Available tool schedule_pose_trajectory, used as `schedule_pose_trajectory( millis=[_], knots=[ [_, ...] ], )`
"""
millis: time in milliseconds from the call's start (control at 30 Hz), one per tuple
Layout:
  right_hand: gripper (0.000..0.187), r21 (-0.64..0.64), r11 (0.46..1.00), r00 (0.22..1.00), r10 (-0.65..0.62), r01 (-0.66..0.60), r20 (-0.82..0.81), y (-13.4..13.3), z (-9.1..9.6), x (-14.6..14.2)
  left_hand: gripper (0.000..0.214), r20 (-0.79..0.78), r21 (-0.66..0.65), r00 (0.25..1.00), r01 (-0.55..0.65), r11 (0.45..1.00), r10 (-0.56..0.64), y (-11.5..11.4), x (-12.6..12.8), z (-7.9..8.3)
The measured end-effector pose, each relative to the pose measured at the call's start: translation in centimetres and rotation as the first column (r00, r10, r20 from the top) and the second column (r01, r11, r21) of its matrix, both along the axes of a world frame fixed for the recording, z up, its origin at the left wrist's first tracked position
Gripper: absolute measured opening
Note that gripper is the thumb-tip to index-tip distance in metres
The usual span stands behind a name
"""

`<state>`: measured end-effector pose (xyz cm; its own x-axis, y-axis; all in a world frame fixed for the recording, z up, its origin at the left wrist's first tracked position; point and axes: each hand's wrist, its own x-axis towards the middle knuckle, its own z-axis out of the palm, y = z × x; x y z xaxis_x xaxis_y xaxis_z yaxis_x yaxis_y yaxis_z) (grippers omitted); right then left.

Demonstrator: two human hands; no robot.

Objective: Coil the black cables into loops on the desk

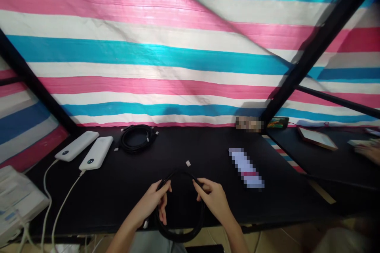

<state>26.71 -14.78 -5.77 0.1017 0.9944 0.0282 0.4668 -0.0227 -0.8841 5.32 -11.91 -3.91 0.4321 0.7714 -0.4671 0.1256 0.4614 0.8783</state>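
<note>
A black cable (181, 237) is looped into a ring between my two hands at the table's front edge. My left hand (160, 195) is closed round the ring's left side, its lower fingers hanging inside the loop. On the opposite side, my right hand (210, 193) pinches the cable between thumb and fingers. A pale connector end (145, 223) sticks out below my left wrist. Just beyond the ring lies a small white piece (188, 163), perhaps a connector. Farther back on the left rests a coiled bundle of black cables (135, 148) with pale plugs.
Two white power banks (96, 152) with white cords lie at left, near a white box-like object (18, 201). A blurred-out flat item (246, 168) is on the right of the black table (178, 142). Another person's hand (369, 150) shows at far right. Dark frame bars (311, 55) slant upward.
</note>
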Motion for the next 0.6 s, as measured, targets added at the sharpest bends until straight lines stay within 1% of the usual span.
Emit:
schedule_pose_trajectory(
  millis=[33,100,167,200,233,267,333,400,433,467,500,533,600],
  knots=[
    [0.035,-0.022,1.0,0.999,0.003,-0.002,0.032,0.2,-0.3,0.0,0.049,-0.034,0.013,0.999,0.021,1.0,-0.02,0.5,-0.2,0.0],
    [0.038,-0.053,0.999,0.999,0.007,-0.005,0.033,0.7,-0.7,0.1,0.052,-0.101,0.071,0.994,0.036,0.997,-0.029,1.8,-0.7,0.1],
    [0.04,-0.069,0.998,1.0,0.003,-0.005,-0.027,1.6,-0.9,0.2,0.053,-0.157,0.202,0.987,-0.003,0.979,0.035,3.2,-1.1,0.5],
    [0.041,-0.082,0.997,0.998,-0.001,-0.005,-0.065,2.1,-0.9,0.3,0.051,-0.187,0.293,0.978,-0.036,0.956,0.094,3.8,-1.2,0.7],
    [0.041,-0.101,0.995,0.995,-0.009,-0.002,-0.1,2.8,-0.8,0.4,0.048,-0.224,0.392,0.959,-0.074,0.917,0.173,4.3,-1.2,0.9],
    [0.041,-0.126,0.992,0.991,-0.025,0.008,-0.132,3.5,-0.8,0.6,0.044,-0.259,0.496,0.928,-0.11,0.861,0.268,4.8,-1.1,1.1],
    [0.04,-0.171,0.985,0.98,-0.067,0.035,-0.185,5.1,-0.7,1.0,0.036,-0.294,0.685,0.839,-0.148,0.713,0.457,5.4,-0.8,1.2],
    [0.039,-0.18,0.981,0.966,-0.108,0.066,-0.236,7.0,-0.8,1.3,0.03,-0.263,0.805,0.772,-0.154,0.573,0.578,5.8,-0.1,0.8],
    [0.037,-0.177,0.981,0.955,-0.128,0.082,-0.268,8.0,-0.9,1.4,0.028,-0.233,0.837,0.762,-0.158,0.524,0.604,5.9,0.3,0.5],
    [0.036,-0.179,0.98,0.936,-0.145,0.091,-0.32,9.0,-1.1,1.5,0.026,-0.204,0.853,0.763,-0.168,0.494,0.613,6.1,0.6,0.1],
    [0.035,-0.188,0.978,0.91,-0.161,0.095,-0.382,10.0,-1.3,1.5,0.025,-0.178,0.86,0.766,-0.184,0.476,0.617,6.3,1.0,-0.2],
    [0.034,-0.204,0.975,0.876,-0.176,0.091,-0.449,11.0,-1.4,1.5,0.024,-0.16,0.862,0.769,-0.196,0.467,0.618,6.5,1.4,-0.6],
    [0.032,-0.234,0.97,0.802,-0.188,0.062,-0.568,12.8,-1.7,1.4,0.023,-0.146,0.854,0.785,-0.207,0.476,0.603,7.1,2.3,-1.0]
  ],
)
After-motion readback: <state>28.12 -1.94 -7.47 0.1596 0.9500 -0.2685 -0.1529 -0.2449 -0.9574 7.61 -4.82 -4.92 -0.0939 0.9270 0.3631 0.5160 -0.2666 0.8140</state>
